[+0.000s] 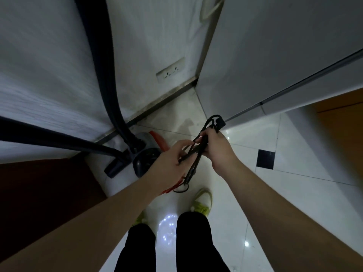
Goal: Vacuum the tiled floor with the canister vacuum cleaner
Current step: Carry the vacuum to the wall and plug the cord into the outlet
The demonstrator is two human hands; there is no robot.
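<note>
Both hands hold a bundle of black power cord (198, 154) above the tiled floor (245, 193): the right hand (215, 149) grips its looped upper end, the left hand (172, 161) pinches strands just below. Cord ends dangle toward the floor. Behind the hands, the grey and red canister vacuum cleaner (145, 156) sits on the floor by the wall, its dark hose (106, 75) rising past a wall socket (170, 70). A refrigerator (275, 55) stands at right, and a green-laced shoe (202, 201) below.
</note>
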